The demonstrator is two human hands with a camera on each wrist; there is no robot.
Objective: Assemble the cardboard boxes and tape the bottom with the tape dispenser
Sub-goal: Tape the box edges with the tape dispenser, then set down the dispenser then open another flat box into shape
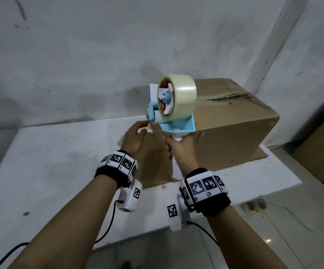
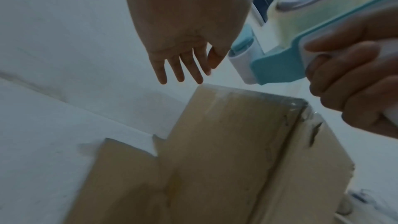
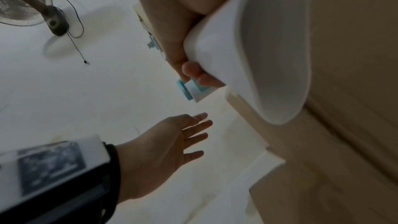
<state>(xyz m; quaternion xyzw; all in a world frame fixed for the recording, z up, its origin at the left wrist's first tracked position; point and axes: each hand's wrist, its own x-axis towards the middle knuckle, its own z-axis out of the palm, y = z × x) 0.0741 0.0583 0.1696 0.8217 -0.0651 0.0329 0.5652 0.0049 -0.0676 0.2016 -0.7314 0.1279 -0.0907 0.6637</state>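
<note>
The right hand (image 1: 178,150) is wrapped round the white handle of the tape dispenser (image 1: 173,107), holding it upright in the air in front of the cardboard box (image 1: 233,121), its clear tape roll (image 1: 178,94) on top; the left hand (image 1: 135,138) hangs just beside the dispenser's roller end with fingers (image 2: 180,67) straight and spread, gripping nothing. The box sits on the white desk (image 1: 46,171) with its top flaps folded shut; a flap lies flat on the desk at its base.

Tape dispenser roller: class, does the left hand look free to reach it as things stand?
Probably yes. The left hand is open with straight fingers and holds nothing, just beside the tape dispenser, which the right hand grips by its handle above the cardboard box. Nothing appears to lie between them.
</note>
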